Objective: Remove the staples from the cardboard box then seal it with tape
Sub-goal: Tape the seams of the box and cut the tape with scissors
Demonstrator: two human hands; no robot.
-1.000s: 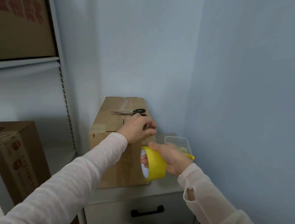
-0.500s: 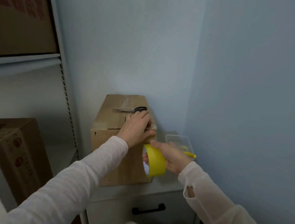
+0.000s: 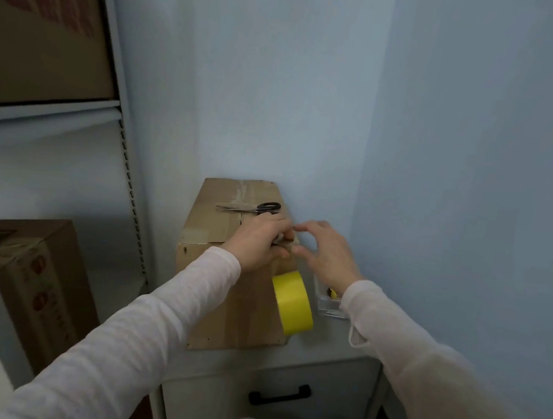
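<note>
the cardboard box [image 3: 232, 311] under the left hand [image 3: 257, 243] is matt brown, creased and scuffed. just below it the tape roll [image 3: 293, 302] is smooth, glossy yellow. beyond that hand the scissors [image 3: 251, 208] have dull metal blades and black plastic loops. by the right hand [image 3: 328, 253] sits a clear plastic container [image 3: 330, 307].

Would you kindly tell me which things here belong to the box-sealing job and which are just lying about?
In the job: cardboard box, yellow tape roll, scissors, left hand, right hand.
Lying about: clear plastic container, lower shelf box, drawer cabinet.
</note>
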